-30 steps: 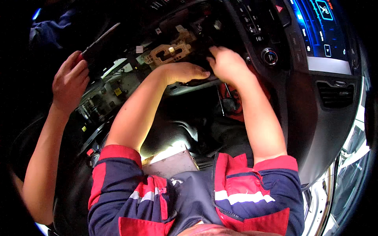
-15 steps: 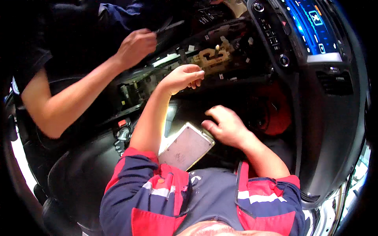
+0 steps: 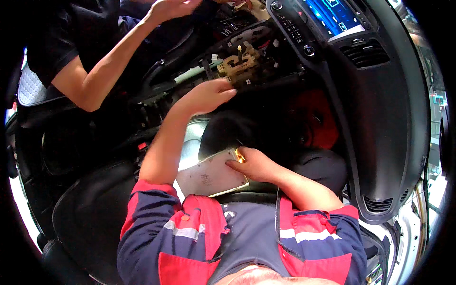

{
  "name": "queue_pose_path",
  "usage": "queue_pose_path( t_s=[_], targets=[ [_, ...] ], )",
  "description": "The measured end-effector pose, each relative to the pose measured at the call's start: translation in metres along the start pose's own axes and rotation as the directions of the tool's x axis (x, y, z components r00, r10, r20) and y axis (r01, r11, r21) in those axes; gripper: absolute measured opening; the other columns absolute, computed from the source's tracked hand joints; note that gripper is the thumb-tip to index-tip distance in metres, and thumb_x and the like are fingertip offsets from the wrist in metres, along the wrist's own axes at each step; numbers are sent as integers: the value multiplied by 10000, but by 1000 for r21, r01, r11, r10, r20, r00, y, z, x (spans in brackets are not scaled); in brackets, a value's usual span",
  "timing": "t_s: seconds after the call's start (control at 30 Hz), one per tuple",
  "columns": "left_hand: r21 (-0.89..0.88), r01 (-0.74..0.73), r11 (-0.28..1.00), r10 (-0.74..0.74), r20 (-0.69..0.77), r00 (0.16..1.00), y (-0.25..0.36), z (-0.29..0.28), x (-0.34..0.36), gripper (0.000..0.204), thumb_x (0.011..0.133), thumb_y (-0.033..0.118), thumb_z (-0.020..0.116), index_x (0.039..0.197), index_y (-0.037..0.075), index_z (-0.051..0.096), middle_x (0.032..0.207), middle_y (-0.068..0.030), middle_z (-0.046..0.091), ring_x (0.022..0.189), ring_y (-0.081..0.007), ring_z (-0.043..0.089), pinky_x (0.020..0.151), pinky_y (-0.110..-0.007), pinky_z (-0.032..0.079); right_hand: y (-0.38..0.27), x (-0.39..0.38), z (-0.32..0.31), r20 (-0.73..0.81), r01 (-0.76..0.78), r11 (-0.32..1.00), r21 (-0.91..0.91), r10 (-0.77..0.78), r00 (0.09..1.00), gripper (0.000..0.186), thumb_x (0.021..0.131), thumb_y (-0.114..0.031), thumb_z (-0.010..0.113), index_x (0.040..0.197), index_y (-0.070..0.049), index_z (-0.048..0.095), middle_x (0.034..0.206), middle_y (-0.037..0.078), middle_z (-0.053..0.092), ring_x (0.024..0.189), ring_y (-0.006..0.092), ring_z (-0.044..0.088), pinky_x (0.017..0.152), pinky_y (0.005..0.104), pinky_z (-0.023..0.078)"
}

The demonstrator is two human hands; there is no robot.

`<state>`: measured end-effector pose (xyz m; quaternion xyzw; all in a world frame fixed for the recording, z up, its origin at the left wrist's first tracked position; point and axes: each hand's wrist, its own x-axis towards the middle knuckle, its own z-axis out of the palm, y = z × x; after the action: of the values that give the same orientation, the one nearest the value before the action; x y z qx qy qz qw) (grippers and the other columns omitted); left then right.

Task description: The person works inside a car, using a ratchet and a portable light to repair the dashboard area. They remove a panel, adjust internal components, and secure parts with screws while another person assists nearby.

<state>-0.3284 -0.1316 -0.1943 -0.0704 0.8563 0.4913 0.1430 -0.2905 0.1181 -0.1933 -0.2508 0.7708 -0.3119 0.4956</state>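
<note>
My right hand point(image 3: 254, 164) is closed on the right edge of a flat, pale grey rectangular panel point(image 3: 209, 175) with rounded corners. The thumb lies on its upper face, and yellowish light glows by the fingers. Bright light also falls on a surface point(image 3: 191, 140) beyond the panel, beside my left forearm. My left hand point(image 3: 206, 97) is at the near edge of an opened centre console, close to a tan plastic bracket point(image 3: 237, 66) with an upright stub. Its fingertips are smeared, so their grip is unclear.
A co-worker's arm point(image 3: 111, 66) reaches across at the upper left. The dashboard point(image 3: 380, 123) with its lit screen point(image 3: 332, 16) stands along the right. A black seat point(image 3: 95, 199) is at the lower left, and a red surface point(image 3: 323, 118) lies in the footwell.
My right hand, apart from the panel before, now grips its edge. The panel has tilted. My left hand has shifted slightly left, and the co-worker's arm has moved up in the picture.
</note>
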Motion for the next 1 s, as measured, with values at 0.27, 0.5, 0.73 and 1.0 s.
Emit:
queue_pose_path(
  t_s=[0.27,0.5,0.73,1.0],
  targets=[
    [223,158,962,-242,426,872,-28,17,-136,461,916,459,593,1125,48,596,984,-172,668,946,-316,643,841,-407,498,52,-23,-25,56,46,993,105,-52,997,385,884,-368,688,976,2,631,878,138,661,806,201,607,763,337,488],
    [414,107,904,-315,474,822,-8,40,-153,434,879,446,631,976,23,614,1002,-206,644,953,-397,616,777,-474,482,52,-23,-34,295,17,978,206,-79,952,401,907,-381,664,1078,-21,623,908,110,663,835,170,587,778,332,482],
    [121,314,942,-315,-9,949,-17,21,-107,370,898,375,615,938,9,654,845,-183,661,789,-309,637,723,-403,493,40,-12,-41,296,70,997,-30,-58,953,490,862,-389,709,1139,-1,597,1037,177,661,979,273,626,877,351,483],
    [-84,430,899,-436,-275,857,-131,29,-2,380,947,394,613,1000,18,624,852,-62,650,794,-173,589,736,-321,466,45,-4,-60,175,49,991,126,-71,982,428,880,-380,692,1106,-30,596,966,156,654,900,228,622,816,345,496]
  ],
)
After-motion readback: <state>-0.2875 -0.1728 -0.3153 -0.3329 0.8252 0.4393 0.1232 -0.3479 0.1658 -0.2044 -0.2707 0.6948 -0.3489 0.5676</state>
